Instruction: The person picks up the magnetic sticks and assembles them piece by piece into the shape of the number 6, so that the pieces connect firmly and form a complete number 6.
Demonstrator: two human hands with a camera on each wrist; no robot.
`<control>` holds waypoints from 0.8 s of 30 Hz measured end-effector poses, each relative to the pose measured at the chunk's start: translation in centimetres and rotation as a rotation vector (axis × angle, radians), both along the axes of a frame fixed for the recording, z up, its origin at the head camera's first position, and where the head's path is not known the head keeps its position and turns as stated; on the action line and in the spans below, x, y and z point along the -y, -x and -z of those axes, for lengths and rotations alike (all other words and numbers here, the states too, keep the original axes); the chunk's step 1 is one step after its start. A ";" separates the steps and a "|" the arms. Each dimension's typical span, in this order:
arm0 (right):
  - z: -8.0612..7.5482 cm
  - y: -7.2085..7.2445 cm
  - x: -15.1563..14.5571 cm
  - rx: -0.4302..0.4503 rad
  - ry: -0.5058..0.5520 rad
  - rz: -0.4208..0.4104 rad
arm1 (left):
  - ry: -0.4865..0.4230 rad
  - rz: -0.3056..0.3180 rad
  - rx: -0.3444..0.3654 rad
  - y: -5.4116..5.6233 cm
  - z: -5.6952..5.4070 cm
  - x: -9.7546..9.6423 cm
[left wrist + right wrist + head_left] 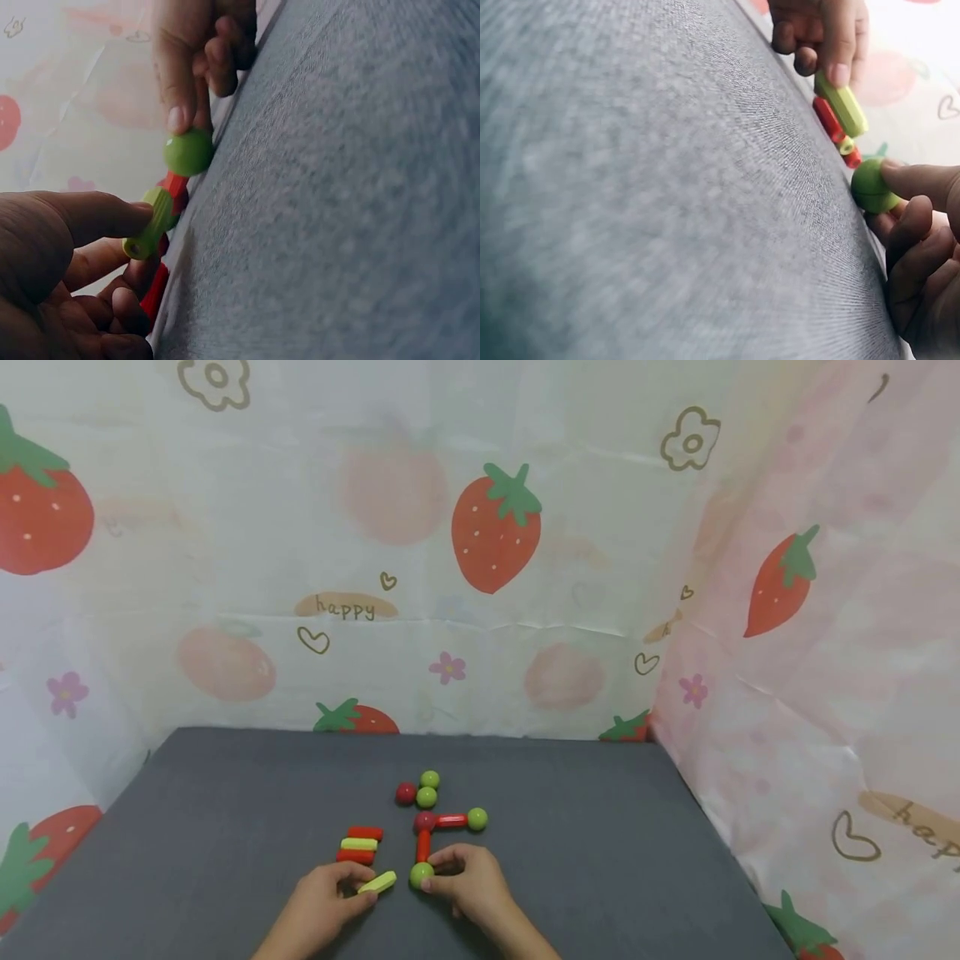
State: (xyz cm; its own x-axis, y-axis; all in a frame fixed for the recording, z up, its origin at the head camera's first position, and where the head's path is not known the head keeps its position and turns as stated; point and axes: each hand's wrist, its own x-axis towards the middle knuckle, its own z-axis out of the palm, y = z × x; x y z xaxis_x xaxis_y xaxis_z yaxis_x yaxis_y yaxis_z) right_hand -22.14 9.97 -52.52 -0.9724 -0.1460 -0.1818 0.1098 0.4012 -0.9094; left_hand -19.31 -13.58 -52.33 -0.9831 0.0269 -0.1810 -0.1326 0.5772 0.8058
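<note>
In the head view, we see the left hand (318, 893) pinching a yellow-green rod (379, 882) near the green ball (420, 877) gripped by the right hand (477, 887). Left wrist: we judge the hole-ended rod light, stiff, best held mid-length. Right wrist: the smooth ball may slip; we see no container.

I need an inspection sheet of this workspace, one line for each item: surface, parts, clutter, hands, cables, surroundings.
Surface: dark grey tabletop.
Parts, joined: red corner ball with two red sticks, each ending at a green ball.
Parts, loose: red ball, two green balls, two red sticks, yellow-green stick.
Clutter: nothing seen.
Left hand: holds another yellow-green stick.
Right hand: holds the joined piece's near green ball.
Cables: nothing seen.
Surroundings: strawberry-print sheeting behind and at both sides.
</note>
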 end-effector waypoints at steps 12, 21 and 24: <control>0.2 0.1 0.2 0.002 0.000 0.003 | -0.018 0.016 0.024 -0.6 0.1 -1.0; 0.2 0.1 0.1 0.006 0.002 0.004 | -0.014 -0.019 0.039 -1.4 -0.1 -2.3; 0.2 0.1 0.2 -0.002 -0.002 0.007 | -0.024 -0.043 0.038 -1.6 0.0 -2.7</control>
State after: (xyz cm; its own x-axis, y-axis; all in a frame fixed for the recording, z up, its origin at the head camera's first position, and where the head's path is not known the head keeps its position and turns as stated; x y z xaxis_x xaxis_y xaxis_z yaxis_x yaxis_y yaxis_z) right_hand -22.23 9.81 -52.68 -0.9738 -0.1393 -0.1797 0.1102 0.4021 -0.9089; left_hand -17.69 -10.85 -52.28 -0.9759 -0.0109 -0.2180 -0.1878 0.5510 0.8131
